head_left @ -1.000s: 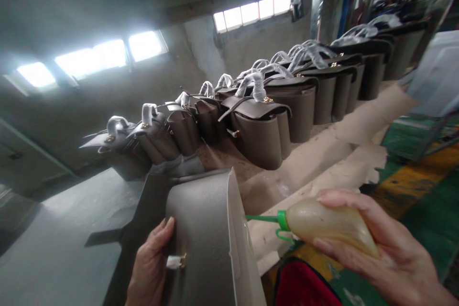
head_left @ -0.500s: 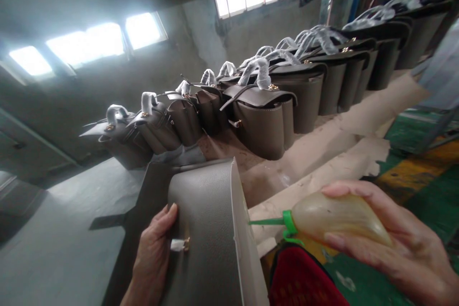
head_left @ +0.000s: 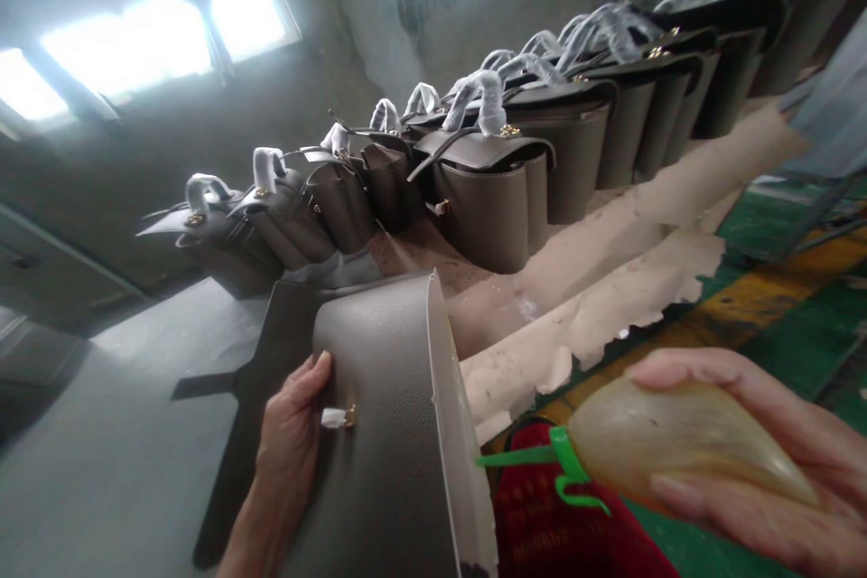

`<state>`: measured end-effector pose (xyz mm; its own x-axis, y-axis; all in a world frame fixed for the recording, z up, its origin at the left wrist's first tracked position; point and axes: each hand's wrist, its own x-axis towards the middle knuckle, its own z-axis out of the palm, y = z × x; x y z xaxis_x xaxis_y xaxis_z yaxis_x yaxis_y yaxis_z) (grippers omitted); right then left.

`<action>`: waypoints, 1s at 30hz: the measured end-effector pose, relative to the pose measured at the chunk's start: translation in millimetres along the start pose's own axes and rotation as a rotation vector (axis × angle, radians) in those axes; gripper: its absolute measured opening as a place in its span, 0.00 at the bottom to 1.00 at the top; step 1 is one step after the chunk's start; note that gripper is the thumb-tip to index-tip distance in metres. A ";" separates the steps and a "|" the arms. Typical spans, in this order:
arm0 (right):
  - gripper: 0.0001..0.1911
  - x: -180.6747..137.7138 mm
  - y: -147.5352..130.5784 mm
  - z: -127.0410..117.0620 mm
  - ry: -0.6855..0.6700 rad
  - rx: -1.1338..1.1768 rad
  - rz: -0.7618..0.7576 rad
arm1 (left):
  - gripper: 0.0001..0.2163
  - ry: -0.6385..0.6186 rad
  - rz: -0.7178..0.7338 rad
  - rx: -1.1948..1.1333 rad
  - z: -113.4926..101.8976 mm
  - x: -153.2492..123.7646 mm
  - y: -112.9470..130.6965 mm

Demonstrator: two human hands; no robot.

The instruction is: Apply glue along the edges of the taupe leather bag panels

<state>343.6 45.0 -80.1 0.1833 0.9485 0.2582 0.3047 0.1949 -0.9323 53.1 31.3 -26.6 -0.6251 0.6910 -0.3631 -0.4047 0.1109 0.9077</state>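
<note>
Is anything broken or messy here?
Yes. The paper covering the bench is torn, with a ragged edge that shows the green and yellow surface under it. The bags stand upright in a tidy row. The left hand steadies a bag panel, and the right hand holds a squeeze bottle; no spill shows.

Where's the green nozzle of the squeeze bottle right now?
Head view, lower right: the green nozzle projects from the squeeze bottle in the right hand, pointing at the pale edge of the grey bag.

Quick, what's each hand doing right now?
Left hand: gripping the grey bag panel beside its small gold clasp.
Right hand: closed around the squeeze bottle, whose green nozzle points at the panel's edge.
</note>
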 end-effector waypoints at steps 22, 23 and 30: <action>0.21 -6.8 -10.0 -1.5 -0.032 0.029 0.129 | 0.05 -0.070 0.148 -0.097 -8.4 11.0 -4.8; 0.21 -7.5 -10.0 -3.1 -0.042 0.034 0.138 | 0.06 -0.103 0.139 -0.102 -8.7 10.7 -5.0; 0.23 -14.1 -3.8 -24.4 -0.335 0.134 0.187 | 0.07 -0.151 0.145 -0.138 -9.1 11.9 -7.0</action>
<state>362.6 24.8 -73.9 -0.0979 0.9952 0.0053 0.1664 0.0216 -0.9858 42.4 32.3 -39.2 -0.5801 0.7929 -0.1863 -0.4118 -0.0882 0.9070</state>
